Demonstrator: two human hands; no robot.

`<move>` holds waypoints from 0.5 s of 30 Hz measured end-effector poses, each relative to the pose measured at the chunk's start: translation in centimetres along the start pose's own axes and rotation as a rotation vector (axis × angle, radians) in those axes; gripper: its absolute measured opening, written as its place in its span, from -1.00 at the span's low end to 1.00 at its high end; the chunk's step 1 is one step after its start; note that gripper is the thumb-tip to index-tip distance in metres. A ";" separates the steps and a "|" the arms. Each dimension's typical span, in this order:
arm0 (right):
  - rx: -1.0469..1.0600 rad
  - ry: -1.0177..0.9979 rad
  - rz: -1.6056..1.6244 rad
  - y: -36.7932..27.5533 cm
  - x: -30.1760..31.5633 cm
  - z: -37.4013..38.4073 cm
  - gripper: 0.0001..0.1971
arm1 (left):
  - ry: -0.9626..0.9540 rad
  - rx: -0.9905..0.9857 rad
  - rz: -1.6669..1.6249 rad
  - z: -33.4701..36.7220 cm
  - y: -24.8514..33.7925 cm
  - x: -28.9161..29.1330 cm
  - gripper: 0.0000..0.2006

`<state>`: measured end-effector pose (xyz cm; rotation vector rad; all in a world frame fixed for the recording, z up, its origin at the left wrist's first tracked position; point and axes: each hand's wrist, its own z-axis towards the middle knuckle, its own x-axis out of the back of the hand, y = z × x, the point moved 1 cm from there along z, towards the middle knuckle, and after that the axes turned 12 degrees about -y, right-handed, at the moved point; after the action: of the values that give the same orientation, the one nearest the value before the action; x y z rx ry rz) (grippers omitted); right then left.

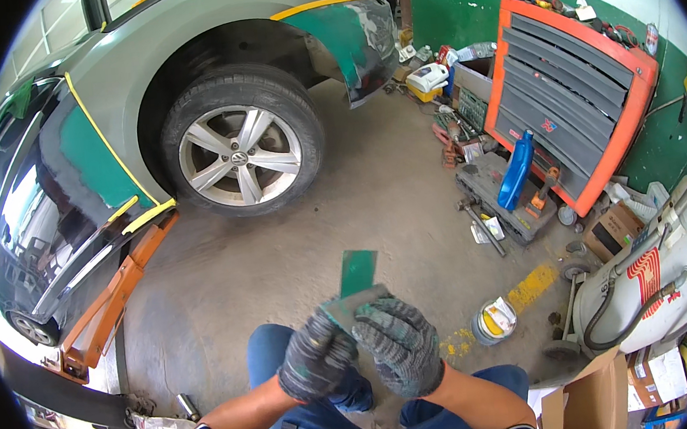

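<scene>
Both my hands wear grey knitted gloves and meet in front of my knees. My left hand (318,357) is closed on a flat putty spreader. My right hand (399,346) is closed beside it, its fingers on a spreader too. A flat rectangular blade coated in green filler (358,271) sticks up beyond the fingers. Across its lower end lies a grey-green smeared strip (355,303), touching both gloves. Which hand bears which piece I cannot tell, as the fingers hide the grips. Ahead stands a grey car with green patches on its door (94,160) and bumper (332,34), edged with yellow tape.
The car's front wheel (240,154) is ahead, left of centre. An orange lift arm (124,293) reaches under the sill. To my right stand a small tin (494,321), a hammer (484,227), a dark case with a blue bottle (517,171), a red tool cabinet (623,63) and a white tank (648,284).
</scene>
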<state>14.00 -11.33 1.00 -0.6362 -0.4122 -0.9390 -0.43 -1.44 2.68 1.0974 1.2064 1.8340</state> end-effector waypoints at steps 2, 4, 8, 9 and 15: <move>-0.025 0.001 0.122 0.7 1.0 0.9 -0.63 | 0.147 -0.021 -0.182 -0.9 -1.8 0.3 -0.65; -0.143 0.084 0.316 2.4 1.8 0.7 -0.70 | 0.189 0.159 -0.249 -0.6 -1.6 0.2 -0.79; -0.563 0.363 0.883 3.7 2.3 0.3 -0.73 | 0.021 0.377 -0.409 -1.6 -2.5 -0.8 -0.81; -0.572 0.329 0.941 3.2 1.6 0.6 -0.73 | 0.052 0.387 -0.447 -1.5 -2.7 -1.0 -0.82; -0.424 -0.015 0.624 4.2 2.1 0.6 -0.68 | 0.097 0.343 -0.380 -1.8 -3.2 -0.8 -0.77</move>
<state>18.63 -10.48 1.32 -1.0812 -0.0080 -0.4182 -1.48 -1.67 -0.91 0.8827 1.7026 1.4359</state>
